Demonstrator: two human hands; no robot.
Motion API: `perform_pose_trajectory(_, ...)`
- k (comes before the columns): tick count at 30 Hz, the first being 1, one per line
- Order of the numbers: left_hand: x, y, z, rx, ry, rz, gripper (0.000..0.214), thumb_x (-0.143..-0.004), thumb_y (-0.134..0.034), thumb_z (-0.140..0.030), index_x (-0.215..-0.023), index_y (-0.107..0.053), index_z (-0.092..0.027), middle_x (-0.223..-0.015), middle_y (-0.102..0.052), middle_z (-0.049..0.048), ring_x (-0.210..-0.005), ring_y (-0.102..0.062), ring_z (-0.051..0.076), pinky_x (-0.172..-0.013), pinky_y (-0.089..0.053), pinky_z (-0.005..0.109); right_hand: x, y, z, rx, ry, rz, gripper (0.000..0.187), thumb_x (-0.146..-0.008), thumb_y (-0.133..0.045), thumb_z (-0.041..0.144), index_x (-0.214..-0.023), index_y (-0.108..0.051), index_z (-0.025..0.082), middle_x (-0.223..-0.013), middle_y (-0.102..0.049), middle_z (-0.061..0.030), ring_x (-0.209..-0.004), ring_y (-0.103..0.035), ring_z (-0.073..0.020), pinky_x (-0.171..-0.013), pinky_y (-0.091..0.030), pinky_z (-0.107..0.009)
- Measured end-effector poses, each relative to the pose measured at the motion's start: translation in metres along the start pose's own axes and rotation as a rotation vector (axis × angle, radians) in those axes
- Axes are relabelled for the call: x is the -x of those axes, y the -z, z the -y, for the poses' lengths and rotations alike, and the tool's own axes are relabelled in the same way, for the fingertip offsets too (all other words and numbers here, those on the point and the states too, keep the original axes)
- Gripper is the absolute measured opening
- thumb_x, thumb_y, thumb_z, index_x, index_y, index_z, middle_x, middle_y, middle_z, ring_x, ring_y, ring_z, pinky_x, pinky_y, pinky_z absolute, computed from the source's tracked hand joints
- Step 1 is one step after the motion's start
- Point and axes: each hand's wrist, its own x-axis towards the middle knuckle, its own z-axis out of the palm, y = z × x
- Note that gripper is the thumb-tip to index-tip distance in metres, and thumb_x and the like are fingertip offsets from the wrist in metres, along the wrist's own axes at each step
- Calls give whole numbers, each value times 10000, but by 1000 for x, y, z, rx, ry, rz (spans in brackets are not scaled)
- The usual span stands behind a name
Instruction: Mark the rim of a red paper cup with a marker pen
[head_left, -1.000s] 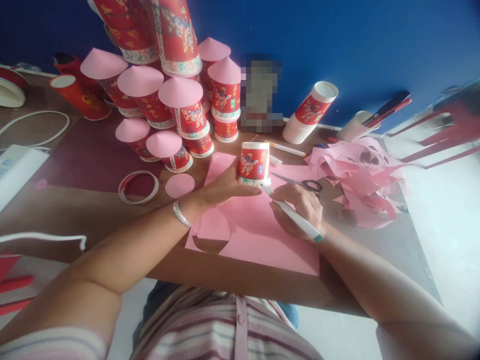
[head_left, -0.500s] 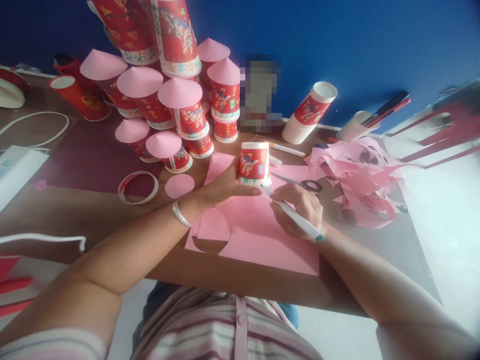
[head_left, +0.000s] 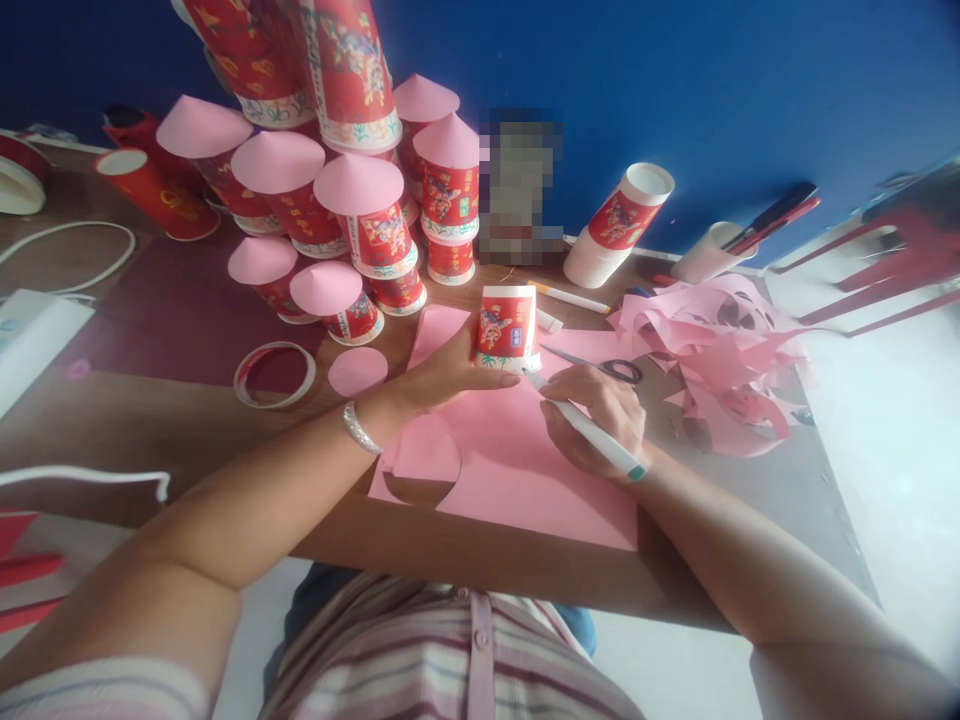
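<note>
A red and white paper cup [head_left: 508,325] stands upside down in the grip of my left hand [head_left: 457,372], whose thumb lies along its white rim; the other fingers are mostly hidden behind it. My right hand [head_left: 596,420] is closed round a white marker [head_left: 596,438] with a teal end. The marker's tip meets the lower right of the cup's rim, where green plant-like marks run along the white band. Under both hands lies a pink paper sheet [head_left: 517,470] with a round cut-out. Scissors [head_left: 621,371] rest on the sheet's right side.
Stacked red cups with pink cone tops [head_left: 358,185] fill the back left. Further right are a leaning cup stack [head_left: 619,225], a pen cup [head_left: 705,255] and pink paper scraps [head_left: 720,350]. A tape roll [head_left: 274,376] and a pink disc [head_left: 358,372] lie left.
Almost nothing differs. The cup has tilted very slightly in my left hand, while the marker stays at its rim.
</note>
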Motion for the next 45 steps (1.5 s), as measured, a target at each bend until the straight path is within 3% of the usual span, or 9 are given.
perform_pose_trajectory(7, 3, 1, 5, 2, 31, -15, 682, -849, -1112, -369, -1415, -746, -264, -1364, -869, 133, -1346, -807, 334, -1050, -655, 403, 2, 0, 0, 56, -2, 18, 198, -1132, -683, 127, -1215, -678, 306, -872, -793, 3, -681, -802, -214, -534, -686, -368)
perform_pose_trajectory(15, 2, 1, 5, 0, 13, -3, 684, -854, -1111, -395, -1433, -772, -260, -1276, -887, 132, -1400, -803, 360, -1109, -658, 433, 0, -1, 0, 14, 11, 4, 187, -1122, -671, 83, -1186, -671, 259, -876, -788, 5, -710, -816, -184, -597, -689, -302)
perform_pose_trajectory(25, 4, 2, 8, 8, 31, -12, 766, -860, -1108, -425, -1519, -743, -284, -1395, -873, 150, -1384, -811, 361, -1122, -665, 445, 2, -1, -2, 2, 5, 7, 279, -1026, -690, 40, -1185, -708, 269, -899, -801, 16, -740, -809, -173, -647, -654, -272)
perform_pose_trajectory(35, 5, 3, 7, -4, 48, -15, 756, -860, -1108, -407, -1508, -740, -278, -1436, -862, 154, -1462, -779, 367, -1121, -666, 441, 4, -1, -2, 22, 11, 35, 296, -1022, -678, 61, -1217, -693, 284, -911, -814, 18, -725, -809, -178, -636, -642, -285)
perform_pose_trajectory(45, 6, 3, 8, 5, 47, -8, 775, -877, -1096, -415, -1547, -726, -296, -1481, -855, 154, -1400, -805, 350, -1150, -653, 449, 2, -1, -2, 24, 8, 19, 247, -1066, -678, 70, -1187, -685, 286, -889, -799, 27, -715, -798, -175, -636, -625, -283)
